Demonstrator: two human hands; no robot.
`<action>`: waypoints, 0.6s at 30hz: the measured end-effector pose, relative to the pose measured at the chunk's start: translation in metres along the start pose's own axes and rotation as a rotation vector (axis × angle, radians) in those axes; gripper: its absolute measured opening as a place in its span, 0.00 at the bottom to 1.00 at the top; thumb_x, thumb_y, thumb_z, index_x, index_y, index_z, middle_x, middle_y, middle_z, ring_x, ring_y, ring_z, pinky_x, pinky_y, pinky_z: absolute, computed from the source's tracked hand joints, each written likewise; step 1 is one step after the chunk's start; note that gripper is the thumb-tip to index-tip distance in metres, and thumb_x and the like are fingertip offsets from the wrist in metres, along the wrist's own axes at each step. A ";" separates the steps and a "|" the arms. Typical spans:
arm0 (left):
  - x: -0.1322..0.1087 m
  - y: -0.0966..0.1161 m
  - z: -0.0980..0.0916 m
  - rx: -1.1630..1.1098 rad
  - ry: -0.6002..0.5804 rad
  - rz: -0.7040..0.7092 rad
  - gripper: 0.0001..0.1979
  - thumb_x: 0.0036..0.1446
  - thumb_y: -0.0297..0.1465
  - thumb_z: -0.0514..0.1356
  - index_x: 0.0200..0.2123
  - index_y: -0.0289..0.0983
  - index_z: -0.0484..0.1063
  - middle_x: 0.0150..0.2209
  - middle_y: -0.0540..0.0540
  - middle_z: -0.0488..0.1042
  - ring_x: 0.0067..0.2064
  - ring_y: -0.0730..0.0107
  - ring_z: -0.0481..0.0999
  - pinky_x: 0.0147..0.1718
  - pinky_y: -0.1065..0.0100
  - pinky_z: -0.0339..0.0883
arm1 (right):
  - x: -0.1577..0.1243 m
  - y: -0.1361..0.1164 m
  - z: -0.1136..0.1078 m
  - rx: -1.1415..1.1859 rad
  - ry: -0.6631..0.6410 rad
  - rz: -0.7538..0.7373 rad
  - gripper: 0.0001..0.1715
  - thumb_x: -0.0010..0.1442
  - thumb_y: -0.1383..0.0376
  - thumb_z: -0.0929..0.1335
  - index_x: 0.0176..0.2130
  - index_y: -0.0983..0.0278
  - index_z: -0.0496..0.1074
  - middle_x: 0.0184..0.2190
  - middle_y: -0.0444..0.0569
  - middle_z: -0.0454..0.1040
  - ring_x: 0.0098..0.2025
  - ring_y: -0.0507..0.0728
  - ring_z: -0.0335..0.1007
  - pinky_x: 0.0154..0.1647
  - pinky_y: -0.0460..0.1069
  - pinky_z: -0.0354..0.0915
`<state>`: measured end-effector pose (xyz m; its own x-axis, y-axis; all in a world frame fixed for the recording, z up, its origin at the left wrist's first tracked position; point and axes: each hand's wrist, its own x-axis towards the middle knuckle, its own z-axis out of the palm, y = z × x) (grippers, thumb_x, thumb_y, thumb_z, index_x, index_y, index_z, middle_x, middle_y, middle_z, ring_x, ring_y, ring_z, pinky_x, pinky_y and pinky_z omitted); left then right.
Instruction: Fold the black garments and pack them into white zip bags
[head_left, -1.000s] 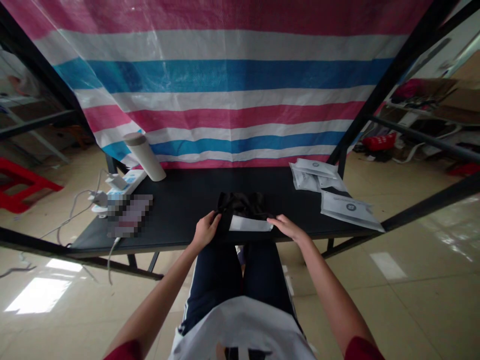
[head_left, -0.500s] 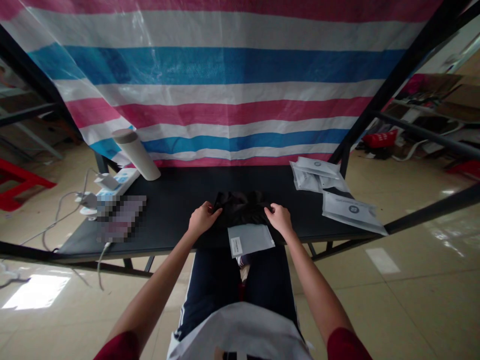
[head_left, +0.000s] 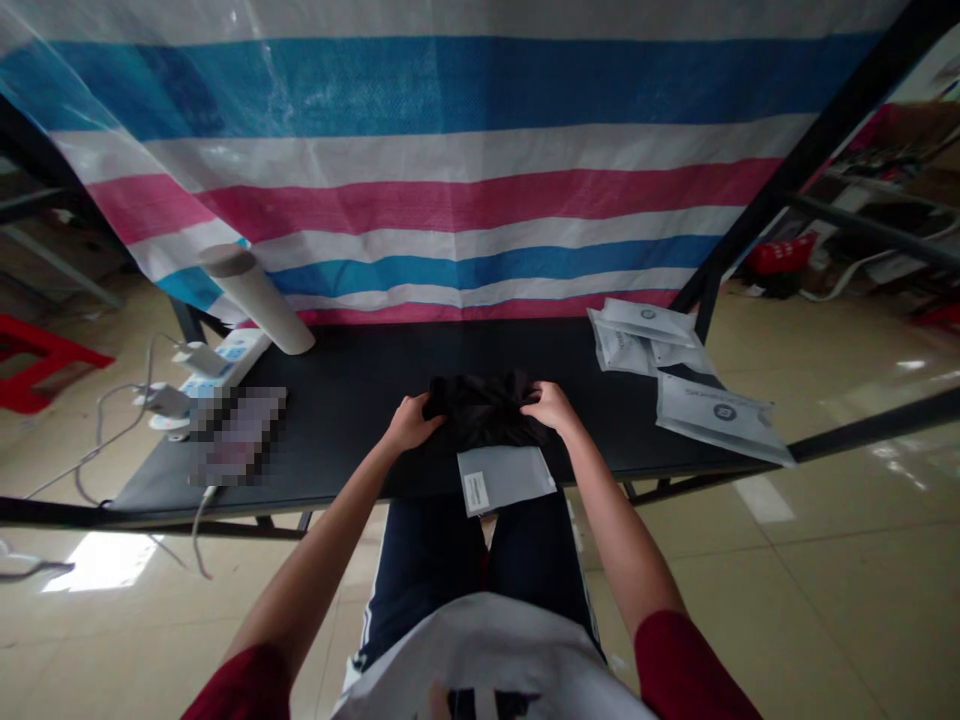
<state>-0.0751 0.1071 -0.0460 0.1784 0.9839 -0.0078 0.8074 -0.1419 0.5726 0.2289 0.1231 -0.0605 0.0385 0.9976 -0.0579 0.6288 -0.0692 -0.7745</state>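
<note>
A crumpled black cloth item lies on the black table in front of me; its exact kind does not show. My left hand pinches its left side between thumb and fingers. On the opposite side, my right hand grips the upper right edge. Just below the cloth, a flat translucent plastic bag with a small white label juts over the table's front edge.
Several packed translucent bags lie at the right, one near the table's edge. On the left are a white bottle, a power strip with chargers, and a blurred-out phone on a cable. A striped sheet hangs behind.
My right hand has shifted up along the cloth's right side, and the cloth looks a little more spread out. The left hand still holds its side. The camera view has tilted slightly.
</note>
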 end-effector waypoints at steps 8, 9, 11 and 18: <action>-0.026 -0.006 -0.005 -0.310 -0.003 0.149 0.13 0.48 0.36 0.64 0.35 0.36 0.72 0.33 0.48 0.74 0.38 0.64 0.73 0.40 0.64 0.69 | -0.021 0.022 -0.007 0.297 -0.028 -0.307 0.12 0.48 0.67 0.71 0.37 0.64 0.74 0.33 0.47 0.76 0.37 0.57 0.72 0.39 0.50 0.67; -0.028 -0.004 -0.006 -0.331 -0.015 0.186 0.09 0.48 0.34 0.63 0.33 0.36 0.71 0.33 0.48 0.73 0.38 0.65 0.72 0.40 0.64 0.68 | -0.023 0.022 -0.010 0.286 -0.045 -0.346 0.07 0.48 0.68 0.69 0.33 0.64 0.74 0.32 0.46 0.74 0.36 0.56 0.71 0.38 0.49 0.66; -0.030 -0.003 -0.007 -0.377 -0.012 0.280 0.01 0.47 0.27 0.58 0.27 0.36 0.70 0.33 0.47 0.71 0.39 0.66 0.71 0.41 0.64 0.67 | -0.025 0.023 -0.013 0.272 -0.063 -0.409 0.04 0.47 0.71 0.66 0.24 0.63 0.71 0.29 0.45 0.70 0.33 0.54 0.68 0.36 0.48 0.64; -0.033 -0.001 -0.002 -0.351 0.116 0.331 0.09 0.40 0.20 0.51 0.22 0.36 0.68 0.35 0.46 0.66 0.41 0.66 0.70 0.44 0.62 0.64 | -0.031 0.025 -0.016 0.273 -0.026 -0.494 0.12 0.46 0.75 0.62 0.23 0.63 0.72 0.35 0.49 0.71 0.40 0.57 0.70 0.45 0.52 0.63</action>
<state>-0.0831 0.0749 -0.0451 0.3133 0.9008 0.3006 0.4769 -0.4230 0.7705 0.2559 0.0905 -0.0676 -0.2311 0.9116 0.3401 0.3429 0.4034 -0.8483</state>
